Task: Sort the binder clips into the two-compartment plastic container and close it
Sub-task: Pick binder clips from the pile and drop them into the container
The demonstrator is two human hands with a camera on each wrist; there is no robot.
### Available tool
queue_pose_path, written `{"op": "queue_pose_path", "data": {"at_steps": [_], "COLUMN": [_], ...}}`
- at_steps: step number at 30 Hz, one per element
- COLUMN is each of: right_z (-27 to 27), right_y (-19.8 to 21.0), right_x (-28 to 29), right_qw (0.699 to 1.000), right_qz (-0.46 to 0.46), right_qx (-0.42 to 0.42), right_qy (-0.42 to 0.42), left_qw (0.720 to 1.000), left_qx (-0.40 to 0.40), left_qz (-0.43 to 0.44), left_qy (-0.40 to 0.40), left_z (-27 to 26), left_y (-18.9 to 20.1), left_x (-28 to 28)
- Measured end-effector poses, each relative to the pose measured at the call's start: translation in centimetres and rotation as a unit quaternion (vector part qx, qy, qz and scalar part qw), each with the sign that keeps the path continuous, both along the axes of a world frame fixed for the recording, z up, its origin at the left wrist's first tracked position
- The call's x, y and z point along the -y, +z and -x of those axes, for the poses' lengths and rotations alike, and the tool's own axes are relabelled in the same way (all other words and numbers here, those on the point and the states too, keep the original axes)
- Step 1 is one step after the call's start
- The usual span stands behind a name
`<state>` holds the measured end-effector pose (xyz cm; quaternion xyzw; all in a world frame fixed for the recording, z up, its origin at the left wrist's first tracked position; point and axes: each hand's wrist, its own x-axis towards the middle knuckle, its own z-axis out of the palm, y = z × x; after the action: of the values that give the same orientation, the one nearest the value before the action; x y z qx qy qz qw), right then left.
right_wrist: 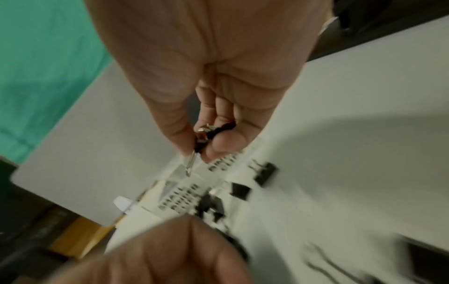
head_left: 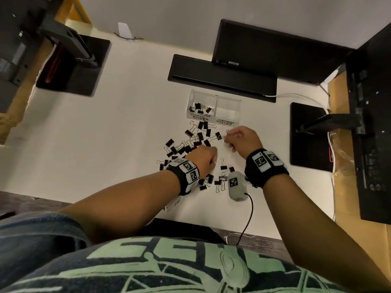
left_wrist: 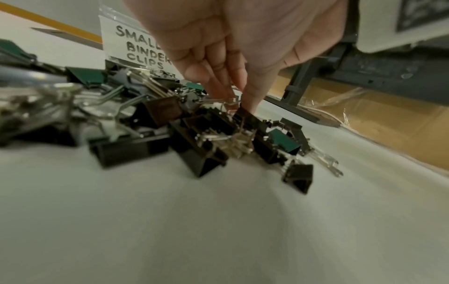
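A clear two-compartment container stands open past the pile. Its left half, labelled small binder clips, holds several black clips; the right half, labelled medium, looks bare. Loose black binder clips lie scattered in front of it. My left hand reaches down into the pile, and its fingertips pinch the wire handle of a binder clip. My right hand hovers just right of the pile, in front of the medium half. Between thumb and fingers it pinches a small black clip with a silver handle.
A black bar lies right behind the container, under a dark monitor. Black monitor bases sit at the right and far left. A grey tagged pod with a cable hangs under my right wrist. More clips lie near the front edge.
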<state>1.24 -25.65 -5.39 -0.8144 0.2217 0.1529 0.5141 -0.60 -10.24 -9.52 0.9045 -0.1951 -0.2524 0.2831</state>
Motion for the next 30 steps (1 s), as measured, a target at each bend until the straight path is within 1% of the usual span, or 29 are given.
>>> {"op": "queue_pose_path", "data": {"at_steps": [2, 3, 6, 8, 10, 12, 14, 18, 21, 24, 28, 30], "right_z": [-2.1, -3.3, -6.9, -8.7, -9.6, -9.9, -9.7, -8.7, -6.7, -3.7, 1.0, 3.2], "right_y": [1.5, 1.9, 2.4, 2.3, 2.0, 1.6, 1.4, 1.4, 1.6, 0.9, -0.7, -1.3], "right_x": [-0.7, -1.1, -2.7, -3.9, -4.9, -5.6, -5.8, -4.6, -3.1, -1.4, 0.1, 0.4], "right_qw": [0.999, 0.999, 0.991, 0.979, 0.971, 0.968, 0.971, 0.979, 0.983, 0.988, 0.992, 0.989], "right_qz": [0.004, 0.019, 0.091, 0.151, 0.18, 0.187, 0.179, 0.15, 0.129, 0.109, 0.11, 0.125], "right_qx": [0.031, 0.045, 0.085, 0.099, 0.096, 0.085, 0.081, 0.106, 0.126, 0.099, 0.03, 0.0], "right_qy": [0.011, 0.021, 0.057, 0.092, 0.123, 0.143, 0.138, 0.084, 0.043, 0.034, 0.053, 0.085], "left_qw": [0.999, 0.996, 0.973, 0.957, 0.941, 0.932, 0.93, 0.933, 0.937, 0.945, 0.962, 0.969], "left_qx": [-0.005, -0.012, -0.044, -0.05, -0.05, -0.043, -0.026, 0.013, 0.03, 0.036, 0.043, 0.042], "left_qz": [0.027, 0.045, 0.101, 0.116, 0.134, 0.148, 0.16, 0.166, 0.157, 0.144, 0.094, 0.081], "left_qy": [0.044, 0.08, 0.202, 0.262, 0.307, 0.329, 0.331, 0.318, 0.311, 0.293, 0.251, 0.23], "left_z": [0.1, 0.0, -0.7, -1.6, -2.5, -3.4, -4.4, -7.1, -9.4, -11.6, -13.1, -13.0], "left_y": [0.0, 0.1, 0.5, 1.0, 1.5, 2.1, 2.6, 3.7, 4.5, 5.0, 5.1, 4.9], "left_x": [-0.5, -0.8, -1.4, -2.0, -2.5, -3.0, -3.4, -3.3, -2.6, -1.9, -1.2, -1.2]}}
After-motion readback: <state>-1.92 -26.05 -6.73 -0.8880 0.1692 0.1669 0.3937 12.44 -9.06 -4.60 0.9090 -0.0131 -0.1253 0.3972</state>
